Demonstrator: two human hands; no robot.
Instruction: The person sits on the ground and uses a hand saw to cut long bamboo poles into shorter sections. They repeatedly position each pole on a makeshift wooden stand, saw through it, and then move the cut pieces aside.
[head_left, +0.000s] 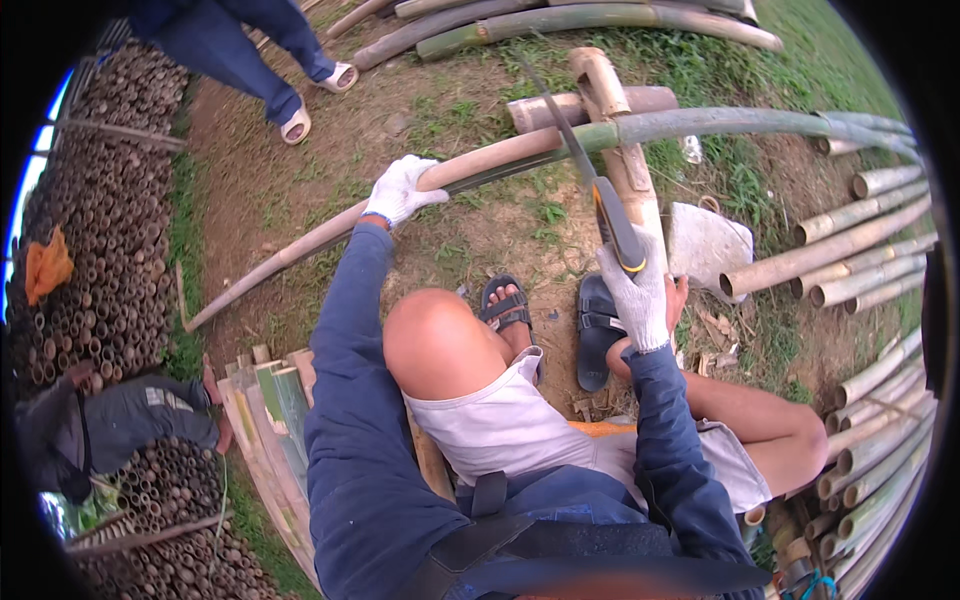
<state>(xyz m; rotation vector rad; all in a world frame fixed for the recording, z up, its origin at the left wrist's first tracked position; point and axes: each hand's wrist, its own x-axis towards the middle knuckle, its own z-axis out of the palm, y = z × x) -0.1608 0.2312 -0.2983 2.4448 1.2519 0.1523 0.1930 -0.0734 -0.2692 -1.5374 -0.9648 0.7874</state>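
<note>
A long bamboo pole (505, 152) runs from the ground at left up across a bamboo stand (622, 160), bending off to the right. My left hand (398, 190), in a white knit glove, is closed round the pole left of the stand. My right hand (640, 295), gloved the same way, grips a handsaw (616, 226) by its black and yellow handle. The saw's blade crosses the pole close to the stand's left side. From this view I cannot tell how deep its teeth sit, if at all.
Cut bamboo poles (830, 245) are stacked at right, with more (600, 20) at the far side. A standing person (235, 60) is at upper left; another (130, 425) is by the bamboo piles at left. A pale flat piece (710, 245) lies beside the stand.
</note>
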